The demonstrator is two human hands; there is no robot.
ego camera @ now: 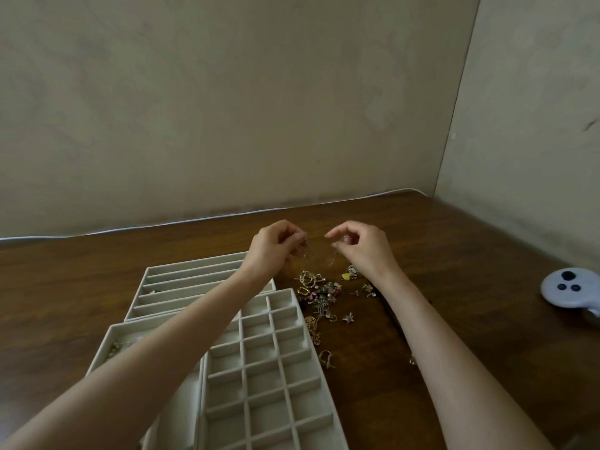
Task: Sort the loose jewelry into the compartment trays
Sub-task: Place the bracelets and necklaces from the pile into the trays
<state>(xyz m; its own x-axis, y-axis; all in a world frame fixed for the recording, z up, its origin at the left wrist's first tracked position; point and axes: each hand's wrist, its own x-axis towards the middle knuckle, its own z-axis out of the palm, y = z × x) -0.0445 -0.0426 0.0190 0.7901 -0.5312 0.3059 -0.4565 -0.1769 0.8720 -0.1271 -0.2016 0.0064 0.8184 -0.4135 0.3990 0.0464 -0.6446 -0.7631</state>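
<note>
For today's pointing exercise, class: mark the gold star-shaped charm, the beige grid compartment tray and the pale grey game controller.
gold star-shaped charm [349,318], head view, on the star's centre.
beige grid compartment tray [244,368], head view, on an inner divider wall.
pale grey game controller [556,297], head view, on its pale body.

A loose jewelry pile [324,297] (mostly gold-toned) lies just right of the grid tray [259,378], the long-slotted tray [194,277] behind.
</note>
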